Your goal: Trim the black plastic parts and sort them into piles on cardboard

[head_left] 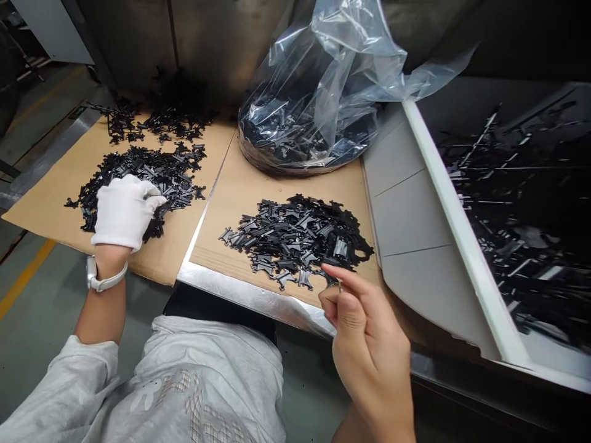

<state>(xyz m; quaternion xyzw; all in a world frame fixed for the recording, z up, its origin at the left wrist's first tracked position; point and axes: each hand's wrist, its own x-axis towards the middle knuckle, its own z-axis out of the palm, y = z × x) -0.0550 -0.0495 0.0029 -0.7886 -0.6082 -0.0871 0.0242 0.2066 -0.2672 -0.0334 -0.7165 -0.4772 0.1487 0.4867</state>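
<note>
My left hand [124, 210], in a white glove, rests curled on the left pile of small black plastic parts [152, 172] lying on cardboard; whether it grips any part is hidden. My bare right hand [364, 332] hovers at the near edge of the middle pile of black parts [295, 237], its fingers loosely curled, forefinger stretched toward the pile, thumb close to it. Nothing I can make out sits between those fingers.
A clear plastic bag [323, 92] full of black parts stands at the back. A white-rimmed bin [462, 234] with long black sprues is at the right. More parts [157, 120] lie far left. The metal table edge [249, 298] runs in front of my lap.
</note>
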